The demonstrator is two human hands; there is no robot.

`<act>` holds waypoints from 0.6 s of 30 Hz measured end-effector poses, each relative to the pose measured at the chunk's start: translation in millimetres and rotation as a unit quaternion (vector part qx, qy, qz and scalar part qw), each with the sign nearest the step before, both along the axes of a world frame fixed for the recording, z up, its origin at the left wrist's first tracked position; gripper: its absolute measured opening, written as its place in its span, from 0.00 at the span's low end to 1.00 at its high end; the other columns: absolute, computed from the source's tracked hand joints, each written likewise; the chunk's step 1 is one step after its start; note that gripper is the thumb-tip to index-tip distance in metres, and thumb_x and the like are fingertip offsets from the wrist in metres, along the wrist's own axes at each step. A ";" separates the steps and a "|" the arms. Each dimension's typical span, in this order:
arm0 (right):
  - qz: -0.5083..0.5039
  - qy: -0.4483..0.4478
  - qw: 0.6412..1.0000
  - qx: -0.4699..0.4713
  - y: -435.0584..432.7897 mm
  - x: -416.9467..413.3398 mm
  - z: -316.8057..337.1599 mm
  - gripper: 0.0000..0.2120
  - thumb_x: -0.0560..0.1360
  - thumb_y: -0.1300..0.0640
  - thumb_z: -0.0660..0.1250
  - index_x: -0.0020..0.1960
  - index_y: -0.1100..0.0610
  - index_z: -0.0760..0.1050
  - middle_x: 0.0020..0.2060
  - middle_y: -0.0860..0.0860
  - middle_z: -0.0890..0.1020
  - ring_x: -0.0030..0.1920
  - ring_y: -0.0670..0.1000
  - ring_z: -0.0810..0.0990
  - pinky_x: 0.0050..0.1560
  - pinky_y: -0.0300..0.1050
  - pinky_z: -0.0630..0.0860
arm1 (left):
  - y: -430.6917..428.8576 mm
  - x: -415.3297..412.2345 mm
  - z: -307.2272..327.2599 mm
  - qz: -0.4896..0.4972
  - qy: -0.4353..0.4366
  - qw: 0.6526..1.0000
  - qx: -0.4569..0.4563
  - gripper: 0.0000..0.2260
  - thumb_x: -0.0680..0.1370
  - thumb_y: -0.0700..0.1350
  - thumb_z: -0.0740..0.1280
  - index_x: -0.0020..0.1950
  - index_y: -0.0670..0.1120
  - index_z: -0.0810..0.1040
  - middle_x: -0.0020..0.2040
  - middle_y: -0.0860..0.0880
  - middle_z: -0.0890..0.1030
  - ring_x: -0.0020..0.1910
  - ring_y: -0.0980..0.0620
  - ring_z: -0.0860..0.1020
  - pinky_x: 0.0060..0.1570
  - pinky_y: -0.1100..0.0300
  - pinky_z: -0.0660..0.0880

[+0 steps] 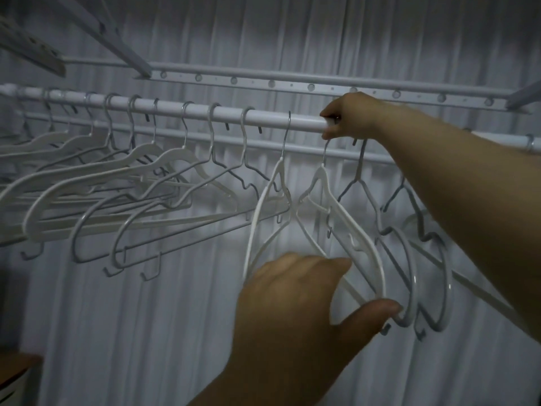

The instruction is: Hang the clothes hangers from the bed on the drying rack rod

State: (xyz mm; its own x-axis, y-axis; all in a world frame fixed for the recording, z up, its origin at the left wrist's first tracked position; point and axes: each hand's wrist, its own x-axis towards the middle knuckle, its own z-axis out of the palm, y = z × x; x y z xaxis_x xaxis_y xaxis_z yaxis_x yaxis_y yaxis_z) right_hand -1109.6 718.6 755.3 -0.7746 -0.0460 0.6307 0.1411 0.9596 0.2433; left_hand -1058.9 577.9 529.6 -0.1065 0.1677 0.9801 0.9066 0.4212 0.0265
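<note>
White curtains back a drying rack rod (181, 110) running left to right, lined with hangers. Right hand (348, 115) clenches hooks at the rod's right portion; left hand (295, 297), below and nearer, loosely grips the white hangers (366, 253) hanging between them.

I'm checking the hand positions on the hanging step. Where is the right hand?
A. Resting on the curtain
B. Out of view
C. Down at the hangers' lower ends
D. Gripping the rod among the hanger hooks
D: the right hand closes around the drying rack rod, while the left hand holds the hangers' lower ends.
</note>
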 end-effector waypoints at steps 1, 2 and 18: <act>-0.002 -0.001 1.000 0.001 0.4 0.0 0.0 0.17 0.74 0.55 0.67 0.61 0.60 0.74 0.56 0.59 0.78 0.49 0.57 0.74 0.48 0.44 0.68 | -6.8 -0.6 0.8 -0.031 0.034 0.999 0.022 0.26 0.76 0.65 0.51 0.43 0.51 0.83 0.37 0.59 0.82 0.38 0.59 0.78 0.40 0.68 0.70; -0.004 -0.002 1.000 0.001 0.5 0.2 0.1 0.17 0.74 0.55 0.67 0.61 0.61 0.74 0.56 0.59 0.78 0.49 0.57 0.75 0.48 0.45 0.69 | -15.0 -0.1 3.5 -0.041 0.054 0.997 0.045 0.25 0.77 0.63 0.52 0.43 0.49 0.83 0.37 0.58 0.82 0.40 0.59 0.76 0.42 0.67 0.69; 0.043 -0.004 0.999 -0.002 -29.8 -20.8 6.2 0.22 0.78 0.54 0.60 0.71 0.53 0.64 0.69 0.52 0.69 0.67 0.54 0.69 0.67 0.46 0.63 | -50.8 -26.5 9.3 -0.104 -0.292 0.944 0.109 0.09 0.65 0.59 0.66 0.42 0.68 0.68 0.45 0.68 0.74 0.48 0.74 0.72 0.42 0.76 0.66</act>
